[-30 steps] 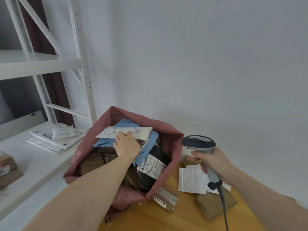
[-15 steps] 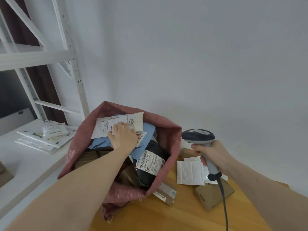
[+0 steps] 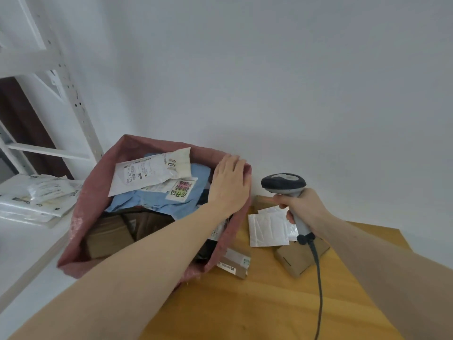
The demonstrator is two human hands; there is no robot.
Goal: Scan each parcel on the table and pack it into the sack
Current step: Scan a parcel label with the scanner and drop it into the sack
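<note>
Left hand [image 3: 229, 184] lay flat and unclenched, palm down, on the far right rim of the sack [image 3: 81, 207], fingers spread over the edge and grasping nothing. That sack was a dull pink, woven-looking bag with a crumpled, rolled-down mouth, standing open at the left edge of the wooden table [image 3: 264, 303]. On top of its load lay a white plastic mailer [image 3: 152, 173] with a printed label, tilted, over a soft blue poly bag [image 3: 159, 200]; lower in the sack sat brown cardboard boxes [image 3: 107, 238]. Right hand [image 3: 304, 208] was clenched round the grey handle of a barcode scanner [image 3: 284, 184], its dark rounded head pointing left toward the sack and its cable trailing down over the table. Just right of the sack, a small taped carton [image 3: 234, 263] touched the sack's side; beyond it lay white padded envelopes [image 3: 268, 228] on a flat kraft box [image 3: 297, 260]. Left of the sack, clear film packets [image 3: 41, 195] lay on a white shelf [image 3: 24, 231]
</note>
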